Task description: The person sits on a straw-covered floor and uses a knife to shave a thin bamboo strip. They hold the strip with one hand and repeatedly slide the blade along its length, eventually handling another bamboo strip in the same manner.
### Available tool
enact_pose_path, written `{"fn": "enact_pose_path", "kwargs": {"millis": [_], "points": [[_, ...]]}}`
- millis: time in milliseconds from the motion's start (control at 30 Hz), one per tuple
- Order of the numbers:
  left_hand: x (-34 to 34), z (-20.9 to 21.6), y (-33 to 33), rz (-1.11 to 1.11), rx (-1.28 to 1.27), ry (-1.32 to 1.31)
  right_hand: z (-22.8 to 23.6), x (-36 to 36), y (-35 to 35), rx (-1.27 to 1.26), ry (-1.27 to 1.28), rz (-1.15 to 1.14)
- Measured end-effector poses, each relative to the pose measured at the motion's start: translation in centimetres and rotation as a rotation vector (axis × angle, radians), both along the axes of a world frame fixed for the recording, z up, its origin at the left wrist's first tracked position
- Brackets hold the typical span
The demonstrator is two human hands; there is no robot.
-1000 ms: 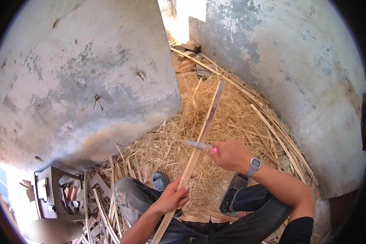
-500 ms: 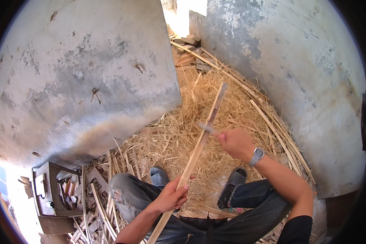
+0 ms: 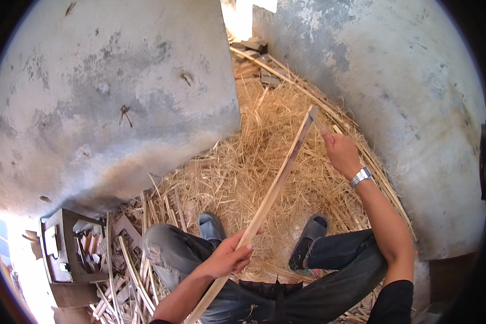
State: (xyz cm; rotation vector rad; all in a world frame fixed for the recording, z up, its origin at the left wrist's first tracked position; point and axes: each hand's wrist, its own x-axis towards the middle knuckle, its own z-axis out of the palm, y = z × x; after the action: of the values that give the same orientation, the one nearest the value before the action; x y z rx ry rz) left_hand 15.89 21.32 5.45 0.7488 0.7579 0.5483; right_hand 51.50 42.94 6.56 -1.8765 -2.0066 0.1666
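A long pale strip of split bamboo or wood (image 3: 271,195) slants up and away from my lap, darker along part of its far half. My left hand (image 3: 230,257) is wrapped round its lower part, above my left thigh. My right hand (image 3: 342,153), with a metal-banded watch on the wrist, is closed on a knife (image 3: 319,123) whose handle is mostly hidden in the fist. The narrow blade, partly blurred, lies at the strip's far tip; whether it touches the wood is hard to tell.
Pale shavings (image 3: 259,146) cover the floor around my slippered feet. Long strips (image 3: 372,173) lie along the right wall (image 3: 410,108). At lower left stands a wooden frame (image 3: 65,254) beside heaped offcuts. A large weathered slab (image 3: 129,102) rises on the left; broken blocks (image 3: 254,46) lie at the back.
My right hand has moved the knife up and away along the strip, from its middle to its far tip. The strip's far end has shifted slightly right; my left hand keeps its grip.
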Motion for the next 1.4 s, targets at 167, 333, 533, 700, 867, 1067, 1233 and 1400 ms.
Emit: {"fn": "enact_pose_path", "kwargs": {"millis": [167,333,533,700,867,1067,1233,1400], "points": [[1.2,1.3,1.7,0.151,0.065,0.100,2.0,-3.3,-2.7,0.124,0.298,0.121],[1.7,0.2,2.1,0.281,0.039,0.145,3.5,-8.9,-7.3,-0.054,0.350,0.351],[2.6,0.2,2.5,0.299,-0.018,0.165,2.2,-12.5,-12.3,-0.142,0.094,0.550],[2.6,-0.7,2.6,0.339,-0.052,0.183,1.6,-13.4,-13.7,-0.130,-0.032,0.652],[3.1,0.6,3.0,0.316,-0.039,0.137,0.5,-10.9,-9.7,-0.169,0.030,0.387],[2.5,-0.1,2.7,0.323,0.033,0.153,3.6,-10.0,-10.2,-0.190,0.408,0.412],[3.2,-0.8,2.6,0.309,0.208,0.278,4.4,-12.6,-12.6,-0.373,0.521,0.480],[3.9,-1.8,2.6,0.307,0.398,0.354,1.6,-13.2,-13.4,-0.181,0.436,0.545]]}}
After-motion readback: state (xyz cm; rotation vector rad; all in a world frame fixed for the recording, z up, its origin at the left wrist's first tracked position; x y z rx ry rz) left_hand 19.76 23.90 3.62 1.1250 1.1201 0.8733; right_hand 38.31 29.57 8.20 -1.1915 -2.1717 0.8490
